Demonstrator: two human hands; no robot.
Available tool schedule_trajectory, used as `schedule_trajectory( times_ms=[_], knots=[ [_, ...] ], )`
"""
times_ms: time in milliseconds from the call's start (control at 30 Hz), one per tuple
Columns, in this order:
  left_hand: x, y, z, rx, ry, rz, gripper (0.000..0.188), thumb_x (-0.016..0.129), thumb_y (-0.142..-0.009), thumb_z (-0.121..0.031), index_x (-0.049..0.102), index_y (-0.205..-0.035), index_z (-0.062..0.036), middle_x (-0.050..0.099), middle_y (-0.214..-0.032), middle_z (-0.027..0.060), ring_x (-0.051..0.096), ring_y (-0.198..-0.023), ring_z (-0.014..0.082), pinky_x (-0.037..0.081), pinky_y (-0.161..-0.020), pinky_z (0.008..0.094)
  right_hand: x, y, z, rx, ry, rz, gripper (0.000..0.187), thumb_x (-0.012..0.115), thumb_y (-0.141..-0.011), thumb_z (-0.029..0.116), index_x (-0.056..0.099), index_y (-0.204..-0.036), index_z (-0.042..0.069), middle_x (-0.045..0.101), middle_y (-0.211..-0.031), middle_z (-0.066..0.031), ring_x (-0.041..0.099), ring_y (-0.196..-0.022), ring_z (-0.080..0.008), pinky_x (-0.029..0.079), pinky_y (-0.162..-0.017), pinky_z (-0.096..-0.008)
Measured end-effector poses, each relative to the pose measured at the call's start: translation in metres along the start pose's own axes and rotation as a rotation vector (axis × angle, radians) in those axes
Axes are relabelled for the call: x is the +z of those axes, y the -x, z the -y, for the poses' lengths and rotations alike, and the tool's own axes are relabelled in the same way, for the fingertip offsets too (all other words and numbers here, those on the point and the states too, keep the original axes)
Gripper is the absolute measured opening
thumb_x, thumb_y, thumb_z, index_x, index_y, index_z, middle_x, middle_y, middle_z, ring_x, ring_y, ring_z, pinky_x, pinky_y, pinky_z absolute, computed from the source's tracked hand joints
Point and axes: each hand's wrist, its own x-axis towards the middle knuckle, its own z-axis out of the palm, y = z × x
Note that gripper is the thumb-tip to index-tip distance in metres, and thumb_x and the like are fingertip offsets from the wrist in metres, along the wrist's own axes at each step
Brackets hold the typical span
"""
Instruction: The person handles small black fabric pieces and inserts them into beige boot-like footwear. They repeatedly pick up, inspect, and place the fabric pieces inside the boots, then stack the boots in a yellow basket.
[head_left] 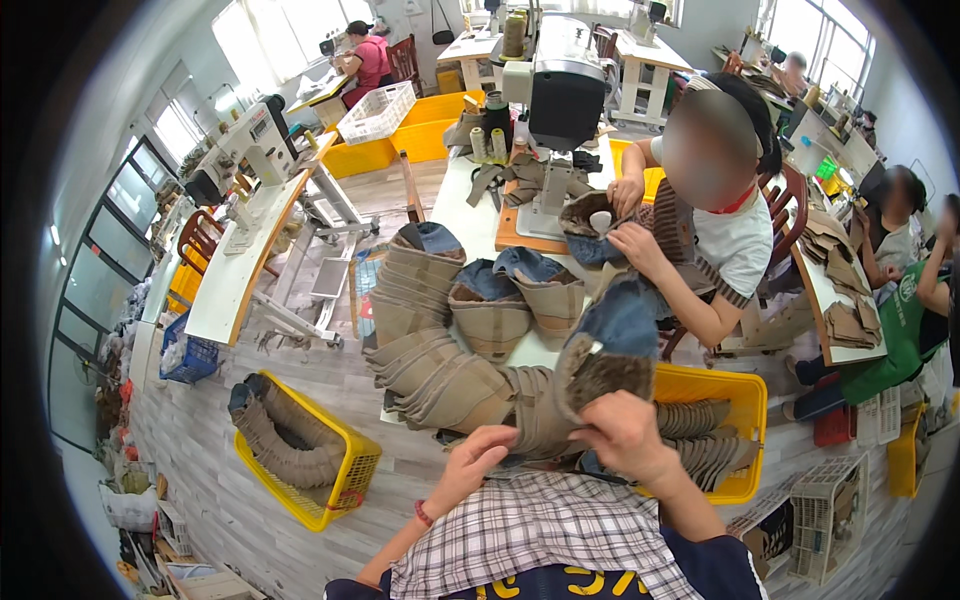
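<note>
My right hand [628,432] is closed, its fingers pinching the edge of a cap [612,335] with brown fur on its near part and blue lining inside. The cap is held tilted up over the table's near edge. My left hand [470,468] is beside the near end of a long curved row of nested khaki caps [450,385]; its fingers are stretched out, slightly bent, and hold nothing I can see. Two more khaki caps with blue lining, a left one [490,310] and a right one [543,290], stand on the white table behind the row.
Across the table a co-worker [715,220] holds a fur-lined cap [590,225] at a sewing machine [560,110]. Yellow crates of nested caps stand on the floor, a left one [350,480] and a right one [750,430]. Another sewing table [250,250] is at the left.
</note>
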Motion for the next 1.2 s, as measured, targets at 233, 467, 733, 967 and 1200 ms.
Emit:
schedule_trajectory(
  times_ms=[233,467,733,967,1200],
  knots=[
    [-0.008,0.008,0.011,-0.041,0.721,-0.029,0.044,0.058,-0.094,-0.019,0.047,-0.131,0.0033,0.054,-0.131,0.0119,0.051,-0.121,0.0196,0.039,-0.102,0.0323,0.05,-0.017,0.036,0.071,-0.274,-0.138,0.024,0.078,-0.071,0.011,0.058,-0.084,0.004,0.058,-0.073,-0.0094,0.055,-0.061,-0.0277,0.044,-0.055,-0.0357],
    [-0.019,0.03,0.0,0.005,1.095,-0.361,0.041,0.05,-0.099,-0.024,0.049,-0.132,-0.001,0.054,-0.132,0.0133,0.051,-0.122,0.027,0.038,-0.107,0.0434,0.055,-0.02,0.049,0.11,-0.425,0.232,0.045,0.078,-0.075,0.024,0.061,-0.111,0.004,0.066,-0.09,-0.0093,0.064,-0.081,-0.0264,0.051,-0.071,-0.0342],
    [-0.037,0.043,0.021,-0.044,1.129,-0.415,0.042,0.048,-0.099,-0.025,0.047,-0.135,-0.0052,0.053,-0.134,0.0136,0.05,-0.123,0.0297,0.038,-0.105,0.0499,0.073,-0.02,0.045,-0.071,-0.375,0.367,0.038,0.073,-0.079,0.03,0.063,-0.106,0.005,0.064,-0.091,-0.0067,0.062,-0.084,-0.0245,0.049,-0.072,-0.0343],
    [-0.034,0.051,0.006,-0.106,1.155,-0.284,0.044,0.051,-0.097,-0.027,0.047,-0.133,-0.0024,0.054,-0.132,0.0136,0.05,-0.123,0.0302,0.037,-0.107,0.0489,0.09,-0.016,0.043,-0.088,-0.358,0.376,0.025,0.07,-0.082,0.022,0.061,-0.098,0.004,0.061,-0.08,-0.0101,0.06,-0.074,-0.0285,0.048,-0.067,-0.0378],
    [-0.061,0.084,0.016,0.1,0.692,-0.489,0.046,0.05,-0.097,-0.03,0.047,-0.133,-0.0022,0.054,-0.131,0.0144,0.051,-0.122,0.0313,0.039,-0.104,0.0498,0.094,-0.022,0.047,-0.158,-0.453,0.169,0.036,0.074,-0.077,0.021,0.063,-0.108,0.004,0.066,-0.097,-0.011,0.063,-0.091,-0.029,0.051,-0.079,-0.0381]
  ],
)
